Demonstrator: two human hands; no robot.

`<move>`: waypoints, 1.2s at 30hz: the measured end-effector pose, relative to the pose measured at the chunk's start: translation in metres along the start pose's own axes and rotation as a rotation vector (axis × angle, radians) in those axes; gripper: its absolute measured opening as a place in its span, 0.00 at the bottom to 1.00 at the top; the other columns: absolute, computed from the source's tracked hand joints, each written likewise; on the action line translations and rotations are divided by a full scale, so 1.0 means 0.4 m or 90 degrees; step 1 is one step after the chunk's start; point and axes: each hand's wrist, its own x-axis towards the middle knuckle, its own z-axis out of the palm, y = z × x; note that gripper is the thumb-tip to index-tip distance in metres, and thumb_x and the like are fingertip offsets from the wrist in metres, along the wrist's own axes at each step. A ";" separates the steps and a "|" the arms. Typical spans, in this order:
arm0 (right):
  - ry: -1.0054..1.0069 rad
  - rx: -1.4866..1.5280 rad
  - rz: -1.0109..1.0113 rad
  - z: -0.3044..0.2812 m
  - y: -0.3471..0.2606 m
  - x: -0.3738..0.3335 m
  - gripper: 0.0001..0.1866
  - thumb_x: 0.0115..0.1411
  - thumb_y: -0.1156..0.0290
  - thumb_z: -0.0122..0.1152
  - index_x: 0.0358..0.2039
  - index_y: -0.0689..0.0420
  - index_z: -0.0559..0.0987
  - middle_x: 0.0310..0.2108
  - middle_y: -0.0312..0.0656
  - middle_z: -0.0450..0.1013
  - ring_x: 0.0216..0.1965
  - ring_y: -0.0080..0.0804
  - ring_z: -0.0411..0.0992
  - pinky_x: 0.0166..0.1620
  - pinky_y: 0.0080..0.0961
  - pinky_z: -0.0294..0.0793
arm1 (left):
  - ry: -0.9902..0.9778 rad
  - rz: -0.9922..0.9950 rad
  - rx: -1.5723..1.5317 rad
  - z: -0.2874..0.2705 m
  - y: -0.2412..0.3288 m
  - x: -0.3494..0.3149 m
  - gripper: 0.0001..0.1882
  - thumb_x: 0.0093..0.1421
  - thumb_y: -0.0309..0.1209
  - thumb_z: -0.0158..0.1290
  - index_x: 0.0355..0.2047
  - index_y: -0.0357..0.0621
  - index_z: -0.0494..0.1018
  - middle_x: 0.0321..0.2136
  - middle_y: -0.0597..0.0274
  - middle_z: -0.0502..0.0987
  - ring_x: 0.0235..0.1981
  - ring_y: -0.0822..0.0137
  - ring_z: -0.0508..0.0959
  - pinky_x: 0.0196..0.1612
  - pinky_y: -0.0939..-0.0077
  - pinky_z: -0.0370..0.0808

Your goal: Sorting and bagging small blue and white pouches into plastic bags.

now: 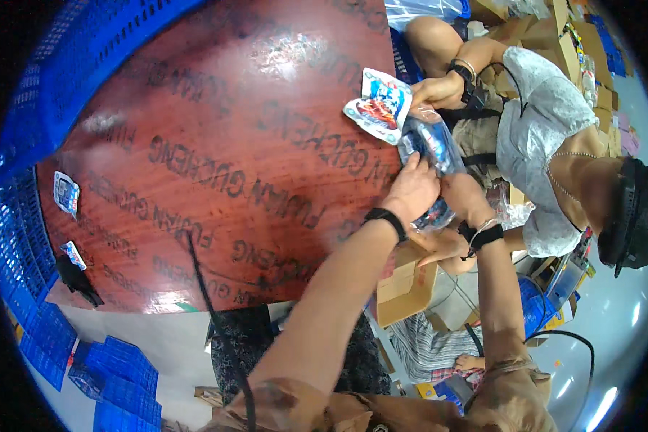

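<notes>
A clear plastic bag (446, 150) with blue-and-white packets inside lies at the right edge of the table. My left hand (412, 189) is closed on the bag's near left side, fingers bent over the plastic. On its right side my right hand (464, 194) grips the same bag, its fingertips partly hidden. Just beyond, a white-and-blue printed pouch (381, 106) with a red picture is held by a co-worker's hand (439, 92). The co-worker's other hand (441, 246) is below the bag, near my right wrist.
The reddish wooden table (216, 137) carries small packets (66, 194) and a black item (78, 279) at its left edge. Blue crates (21, 223) line the left side. A cardboard box (406, 294) stands below the right edge; the co-worker (547, 144) sits at the right.
</notes>
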 end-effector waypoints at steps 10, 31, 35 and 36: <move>0.606 0.161 -0.298 -0.129 -0.372 0.035 0.25 0.57 0.69 0.60 0.55 0.61 0.67 0.57 0.55 0.62 0.59 0.53 0.60 0.60 0.39 0.61 | 0.382 -0.451 0.116 -0.359 -0.404 -0.744 0.15 0.51 0.26 0.56 0.41 0.40 0.73 0.49 0.50 0.70 0.54 0.51 0.68 0.57 0.59 0.66; 0.385 0.125 -0.791 -0.216 -1.780 -0.007 0.26 0.50 0.69 0.58 0.53 0.50 0.72 0.57 0.50 0.64 0.61 0.53 0.58 0.57 0.63 0.57 | 0.238 -0.885 0.435 -0.478 -0.841 -1.514 0.36 0.49 0.25 0.53 0.61 0.41 0.59 0.57 0.38 0.64 0.59 0.43 0.64 0.59 0.54 0.63; 0.473 0.058 -0.763 -0.060 -1.881 0.002 0.26 0.49 0.61 0.60 0.52 0.41 0.75 0.61 0.44 0.61 0.65 0.56 0.51 0.57 0.71 0.49 | 0.248 -1.053 0.494 -0.455 -0.823 -1.552 0.29 0.55 0.30 0.51 0.58 0.34 0.62 0.56 0.40 0.66 0.58 0.45 0.64 0.57 0.51 0.65; 0.515 0.105 -0.792 -0.033 -1.907 -0.018 0.25 0.50 0.61 0.59 0.52 0.41 0.75 0.62 0.43 0.60 0.66 0.55 0.50 0.57 0.70 0.51 | 0.278 -1.048 0.516 -0.458 -0.825 -1.666 0.28 0.57 0.32 0.51 0.56 0.32 0.63 0.54 0.39 0.67 0.57 0.45 0.66 0.57 0.52 0.65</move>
